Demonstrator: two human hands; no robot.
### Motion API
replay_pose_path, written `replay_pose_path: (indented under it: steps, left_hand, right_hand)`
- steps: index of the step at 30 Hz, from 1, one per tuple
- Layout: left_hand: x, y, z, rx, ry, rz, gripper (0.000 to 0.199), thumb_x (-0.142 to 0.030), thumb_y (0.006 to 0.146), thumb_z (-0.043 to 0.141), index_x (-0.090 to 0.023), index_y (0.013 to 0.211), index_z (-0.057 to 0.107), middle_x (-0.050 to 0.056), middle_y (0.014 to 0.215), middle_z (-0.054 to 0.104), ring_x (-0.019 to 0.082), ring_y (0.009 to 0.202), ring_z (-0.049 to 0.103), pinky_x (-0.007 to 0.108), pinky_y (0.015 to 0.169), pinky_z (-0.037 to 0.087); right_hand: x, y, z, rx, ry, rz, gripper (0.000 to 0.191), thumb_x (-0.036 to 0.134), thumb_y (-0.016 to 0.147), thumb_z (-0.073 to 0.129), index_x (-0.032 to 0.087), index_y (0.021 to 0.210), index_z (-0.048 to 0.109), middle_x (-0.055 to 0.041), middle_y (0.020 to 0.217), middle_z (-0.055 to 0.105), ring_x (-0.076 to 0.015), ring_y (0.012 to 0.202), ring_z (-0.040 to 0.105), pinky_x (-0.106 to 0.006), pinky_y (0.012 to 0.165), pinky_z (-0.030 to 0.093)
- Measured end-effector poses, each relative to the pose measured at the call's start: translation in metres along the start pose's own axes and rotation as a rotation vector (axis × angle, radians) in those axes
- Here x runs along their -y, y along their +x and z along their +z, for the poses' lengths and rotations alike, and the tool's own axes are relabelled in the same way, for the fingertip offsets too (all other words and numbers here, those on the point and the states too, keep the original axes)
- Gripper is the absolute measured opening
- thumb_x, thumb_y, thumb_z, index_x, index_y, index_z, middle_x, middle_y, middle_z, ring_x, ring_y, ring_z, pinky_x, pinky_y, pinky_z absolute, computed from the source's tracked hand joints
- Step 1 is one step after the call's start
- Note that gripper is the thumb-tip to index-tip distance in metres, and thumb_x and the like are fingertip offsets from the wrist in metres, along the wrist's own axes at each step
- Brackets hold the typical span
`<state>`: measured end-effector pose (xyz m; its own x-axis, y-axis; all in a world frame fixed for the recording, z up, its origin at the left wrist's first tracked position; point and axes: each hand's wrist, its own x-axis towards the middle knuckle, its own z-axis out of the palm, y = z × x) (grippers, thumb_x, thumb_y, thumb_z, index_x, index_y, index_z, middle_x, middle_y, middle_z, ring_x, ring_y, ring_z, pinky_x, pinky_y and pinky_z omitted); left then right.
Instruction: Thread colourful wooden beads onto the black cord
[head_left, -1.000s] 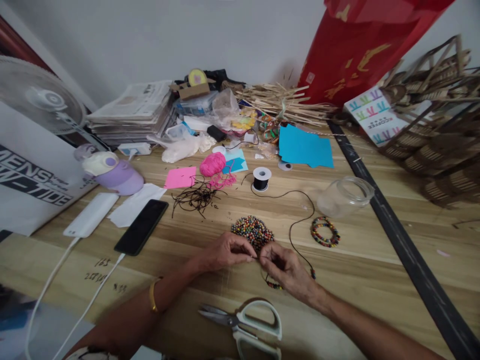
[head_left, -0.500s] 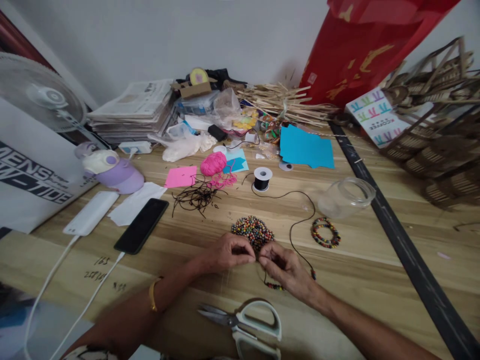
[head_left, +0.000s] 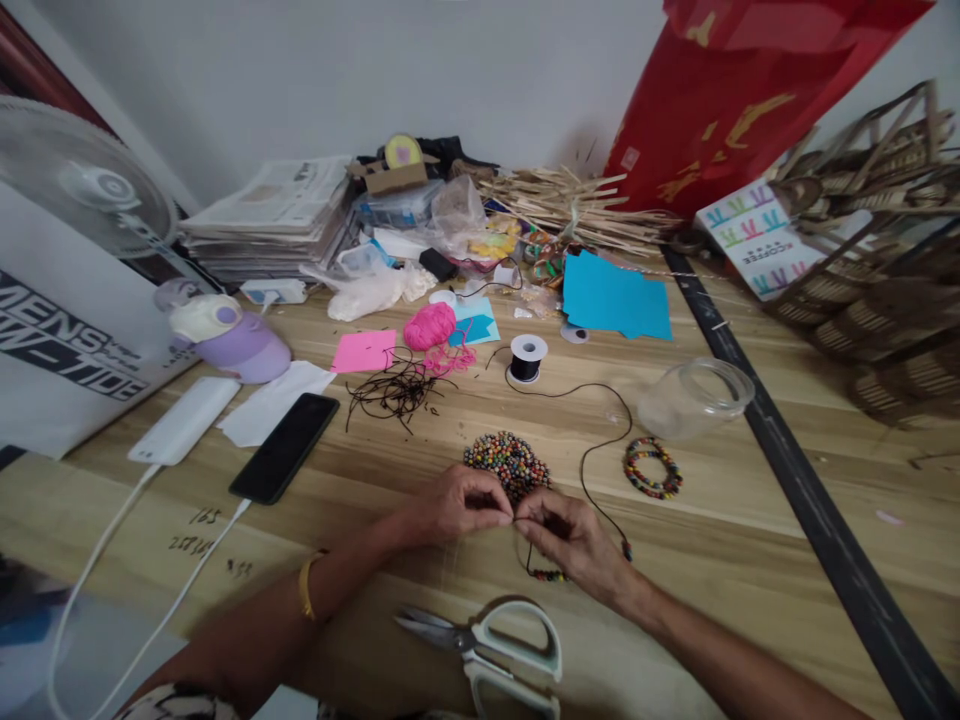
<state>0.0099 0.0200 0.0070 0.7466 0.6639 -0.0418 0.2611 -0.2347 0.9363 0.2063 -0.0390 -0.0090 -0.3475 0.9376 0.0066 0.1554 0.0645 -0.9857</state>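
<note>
My left hand (head_left: 463, 506) and my right hand (head_left: 571, 540) meet fingertip to fingertip at the near edge of a pile of multicoloured beads (head_left: 508, 462). Both hands are pinched closed on a thin dark cord, mostly hidden by the fingers. Below my right hand hangs a short row of strung beads (head_left: 549, 575). A black cord runs from the white spool (head_left: 528, 358) round to the right, ending near a bead beside my right wrist. Scissors (head_left: 466, 640) lie open in front of me. Two beaded rings (head_left: 652, 468) rest to the right.
A glass jar (head_left: 694, 398) stands right of the cord. Left are a black phone (head_left: 285, 448), a white power bank (head_left: 184, 420) and cables. Behind lie cut black cords (head_left: 397, 390), pink yarn (head_left: 429, 326) and blue paper (head_left: 615, 295). Baskets (head_left: 892, 300) stand far right.
The fingertips of both hands have come slightly closer together at the cord. The whole view has shifted a little; the objects on the table lie as before.
</note>
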Motion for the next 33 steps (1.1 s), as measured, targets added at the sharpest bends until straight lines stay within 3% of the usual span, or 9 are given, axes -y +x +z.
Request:
replay_pose_path:
  steps: [14, 22, 26, 33]
  left_hand:
    - [0.000, -0.001, 0.002, 0.001, -0.015, 0.022, 0.016, -0.025, 0.079, 0.064, -0.010, 0.079, 0.070, 0.007, 0.078, 0.070, 0.013, 0.071, 0.061, 0.021, 0.067, 0.045]
    - [0.003, -0.001, 0.001, -0.003, 0.025, 0.070, 0.015, -0.024, 0.079, 0.064, -0.011, 0.080, 0.070, 0.006, 0.077, 0.070, 0.012, 0.072, 0.062, 0.021, 0.069, 0.045]
    - [0.005, -0.001, 0.001, 0.022, 0.004, 0.080, 0.016, -0.024, 0.079, 0.063, -0.010, 0.083, 0.070, 0.007, 0.080, 0.070, 0.013, 0.073, 0.062, 0.021, 0.069, 0.045]
    - [0.002, -0.001, 0.002, 0.003, -0.060, 0.017, 0.018, -0.025, 0.077, 0.065, -0.009, 0.080, 0.072, 0.006, 0.073, 0.069, 0.011, 0.065, 0.059, 0.019, 0.062, 0.043]
  right_hand:
    - [-0.002, -0.002, 0.000, 0.047, 0.039, 0.024, 0.024, 0.037, 0.086, 0.058, 0.017, 0.074, 0.055, 0.0032, 0.062, 0.044, -0.0103, 0.057, 0.039, -0.022, 0.053, 0.032]
    - [0.000, -0.004, 0.002, 0.000, 0.022, 0.033, 0.023, 0.038, 0.087, 0.057, 0.017, 0.076, 0.056, 0.0033, 0.062, 0.045, -0.0105, 0.056, 0.041, -0.022, 0.052, 0.033]
    - [0.003, -0.006, 0.001, -0.043, -0.083, -0.027, 0.019, 0.035, 0.087, 0.058, 0.017, 0.080, 0.060, -0.0001, 0.069, 0.054, -0.0125, 0.063, 0.048, -0.023, 0.058, 0.040]
    - [0.009, -0.008, -0.001, -0.040, -0.283, -0.172, 0.014, 0.022, 0.090, 0.053, 0.018, 0.080, 0.061, -0.0014, 0.072, 0.057, -0.0134, 0.067, 0.053, -0.023, 0.061, 0.042]
